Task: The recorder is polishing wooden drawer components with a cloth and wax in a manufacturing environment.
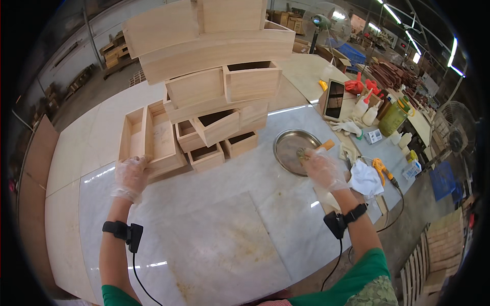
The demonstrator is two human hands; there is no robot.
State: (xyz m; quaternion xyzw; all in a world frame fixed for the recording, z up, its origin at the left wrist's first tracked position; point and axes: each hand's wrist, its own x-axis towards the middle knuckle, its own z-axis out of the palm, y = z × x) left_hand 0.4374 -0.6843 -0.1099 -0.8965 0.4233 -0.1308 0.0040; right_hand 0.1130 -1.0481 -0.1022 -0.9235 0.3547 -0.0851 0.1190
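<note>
My left hand (131,176), in a clear plastic glove, has its fingers closed over the near corner of a shallow pale wooden box (166,162) with a divider. That box lies beside a stack of wooden boxes (201,86). Over the right part of a round metal tray (284,167), my gloved right hand (324,168) pinches a small greenish-brown wad (302,153). A short orange-brown wooden piece (325,145) shows just beyond its fingers; whether the hand touches it I cannot tell. The tray holds a thin brownish layer.
Right of the tray lie a white cloth (365,178), an orange-yellow power tool (384,171) with a cord, and white gloves (347,126). Behind them stand a phone (334,99), squeeze bottles (361,105) and a green jug (393,117). A fan (451,133) stands off the table's right side.
</note>
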